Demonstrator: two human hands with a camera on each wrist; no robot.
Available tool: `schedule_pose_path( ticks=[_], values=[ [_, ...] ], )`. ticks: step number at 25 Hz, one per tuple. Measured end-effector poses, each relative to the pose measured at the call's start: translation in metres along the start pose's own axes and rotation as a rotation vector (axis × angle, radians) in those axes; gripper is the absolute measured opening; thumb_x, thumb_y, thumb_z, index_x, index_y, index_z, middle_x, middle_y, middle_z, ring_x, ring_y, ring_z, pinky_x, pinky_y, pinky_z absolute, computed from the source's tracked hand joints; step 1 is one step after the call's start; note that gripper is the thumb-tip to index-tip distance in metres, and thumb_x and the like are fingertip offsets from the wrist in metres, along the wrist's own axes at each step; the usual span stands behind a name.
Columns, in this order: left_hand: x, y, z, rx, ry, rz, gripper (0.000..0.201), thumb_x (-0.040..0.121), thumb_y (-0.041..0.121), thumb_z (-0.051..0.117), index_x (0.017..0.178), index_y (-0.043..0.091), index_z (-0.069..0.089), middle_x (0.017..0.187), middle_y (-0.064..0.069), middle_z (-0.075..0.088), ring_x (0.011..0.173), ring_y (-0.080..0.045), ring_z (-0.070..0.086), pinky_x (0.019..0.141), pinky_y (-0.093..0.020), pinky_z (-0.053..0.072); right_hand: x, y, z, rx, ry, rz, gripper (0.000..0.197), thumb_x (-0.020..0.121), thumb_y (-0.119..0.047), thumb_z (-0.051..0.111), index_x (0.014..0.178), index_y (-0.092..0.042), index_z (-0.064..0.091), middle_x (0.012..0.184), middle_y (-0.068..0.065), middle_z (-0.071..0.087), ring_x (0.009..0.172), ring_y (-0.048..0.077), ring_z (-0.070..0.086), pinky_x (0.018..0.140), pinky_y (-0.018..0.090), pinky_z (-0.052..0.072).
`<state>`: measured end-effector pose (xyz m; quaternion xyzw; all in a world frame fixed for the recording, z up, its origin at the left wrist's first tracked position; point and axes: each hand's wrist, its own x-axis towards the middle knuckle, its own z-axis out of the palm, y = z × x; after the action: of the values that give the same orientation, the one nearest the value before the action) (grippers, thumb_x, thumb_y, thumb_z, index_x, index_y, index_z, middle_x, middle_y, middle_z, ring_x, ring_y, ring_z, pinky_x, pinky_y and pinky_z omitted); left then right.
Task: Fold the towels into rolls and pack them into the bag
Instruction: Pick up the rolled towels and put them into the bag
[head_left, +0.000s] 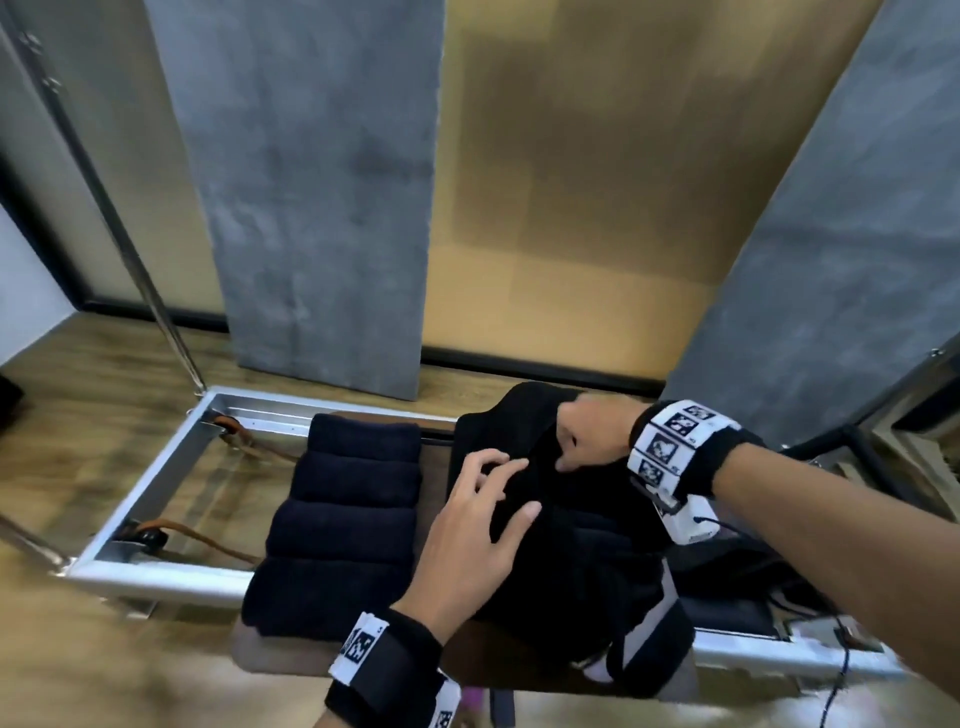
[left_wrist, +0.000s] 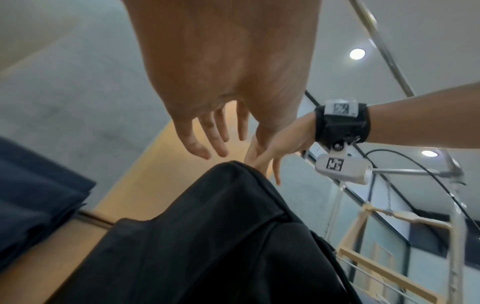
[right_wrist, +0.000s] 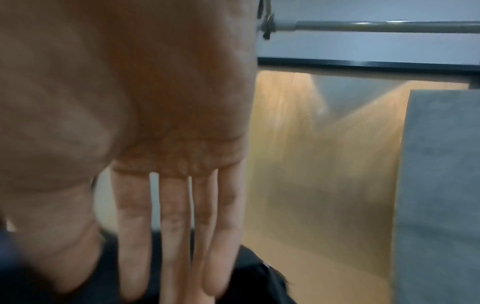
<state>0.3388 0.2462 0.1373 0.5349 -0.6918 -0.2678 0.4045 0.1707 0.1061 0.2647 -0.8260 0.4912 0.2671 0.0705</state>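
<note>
A black bag (head_left: 571, 561) lies on a small brown table (head_left: 270, 660). Several dark navy towel rolls (head_left: 343, 514) lie side by side in a row just left of it. My left hand (head_left: 511, 486) hovers over the bag's upper middle with fingers loosely spread and the thumb near the fabric. My right hand (head_left: 571, 447) reaches in from the right to the bag's far top edge. In the right wrist view the right hand (right_wrist: 176, 267) has straight fingers pointing down onto the bag (right_wrist: 254, 273). The left wrist view shows the left hand (left_wrist: 207, 144) above the bag (left_wrist: 207, 236), with the towels (left_wrist: 33, 195) at left.
A metal frame (head_left: 156, 519) lies on the wooden floor behind and left of the table, with brown cables in it. Grey wall panels (head_left: 322, 208) stand behind. Black cables (head_left: 831, 675) trail at the right. A wooden rack (left_wrist: 363, 257) stands to the right.
</note>
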Motion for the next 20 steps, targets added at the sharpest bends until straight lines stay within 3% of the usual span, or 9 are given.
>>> schedule_pose_path(
  ticks=[2,4,7,9,12,14,17,20],
  values=[
    [-0.017,-0.017,-0.005,-0.078,0.183,-0.080,0.026,0.105,0.045,0.060,0.128,0.034,0.065,0.124,0.019,0.058,0.107,-0.006,0.064,0.084,-0.021,0.052,0.007,-0.017,-0.021,0.165,0.240,-0.018,0.021,0.091,-0.035,0.068,0.076,-0.021,0.062,0.078,-0.005,0.065,0.087,0.028,0.072,0.076,0.033,0.055],
    [-0.044,-0.045,-0.014,-0.095,0.329,-0.258,0.020,0.106,0.037,0.061,0.097,0.025,0.074,0.092,0.011,0.072,0.088,-0.006,0.068,0.080,-0.035,0.056,0.014,-0.053,-0.027,0.394,0.362,-0.114,0.022,0.090,-0.028,0.065,0.070,-0.019,0.066,0.066,-0.002,0.069,0.069,0.022,0.072,0.068,0.030,0.058],
    [-0.093,-0.089,-0.031,-0.025,0.369,-0.624,0.053,0.107,0.045,0.055,0.062,0.021,0.069,0.059,0.009,0.071,0.058,-0.003,0.066,0.067,-0.038,0.056,0.026,-0.128,0.001,0.520,0.193,-0.343,0.018,0.089,-0.016,0.066,0.074,-0.014,0.077,0.067,0.001,0.076,0.053,0.003,0.067,0.056,0.014,0.053],
    [-0.122,-0.110,-0.036,-0.054,0.348,-0.826,0.064,0.107,0.051,0.051,0.057,0.017,0.070,0.054,0.007,0.070,0.050,-0.008,0.067,0.064,-0.039,0.059,0.039,-0.172,0.036,0.488,0.056,-0.399,0.016,0.089,-0.013,0.066,0.084,-0.012,0.081,0.077,0.002,0.079,0.065,0.003,0.070,0.068,0.017,0.057],
    [-0.148,-0.130,-0.034,-0.226,0.394,-1.030,0.062,0.104,0.057,0.053,0.071,0.009,0.074,0.058,-0.001,0.074,0.056,-0.015,0.073,0.071,-0.045,0.064,0.058,-0.210,0.084,0.432,0.005,-0.323,0.013,0.093,-0.019,0.068,0.096,-0.012,0.079,0.102,0.010,0.076,0.100,0.025,0.071,0.091,0.036,0.058],
    [-0.153,-0.133,-0.034,-0.496,0.497,-1.106,0.052,0.102,0.052,0.063,0.092,0.002,0.070,0.072,-0.009,0.078,0.067,-0.022,0.078,0.073,-0.049,0.066,0.064,-0.225,0.103,0.352,0.059,-0.280,0.017,0.095,-0.030,0.070,0.094,-0.013,0.071,0.104,0.010,0.071,0.101,0.031,0.068,0.089,0.041,0.057],
    [-0.149,-0.127,-0.033,-0.768,0.588,-1.100,0.042,0.102,0.042,0.067,0.119,0.004,0.065,0.104,-0.013,0.078,0.089,-0.024,0.079,0.072,-0.038,0.065,0.066,-0.239,0.119,0.289,0.058,-0.286,0.037,0.094,-0.046,0.071,0.109,-0.012,0.066,0.111,0.008,0.069,0.103,0.030,0.066,0.086,0.040,0.056],
    [-0.145,-0.119,-0.032,-0.916,0.629,-1.079,0.047,0.098,0.044,0.073,0.128,0.009,0.064,0.116,-0.008,0.077,0.102,-0.022,0.075,0.074,-0.033,0.061,0.065,-0.243,0.129,0.307,-0.013,-0.327,0.047,0.093,-0.049,0.072,0.122,-0.012,0.065,0.116,0.006,0.066,0.106,0.027,0.065,0.087,0.036,0.052]
  ],
)
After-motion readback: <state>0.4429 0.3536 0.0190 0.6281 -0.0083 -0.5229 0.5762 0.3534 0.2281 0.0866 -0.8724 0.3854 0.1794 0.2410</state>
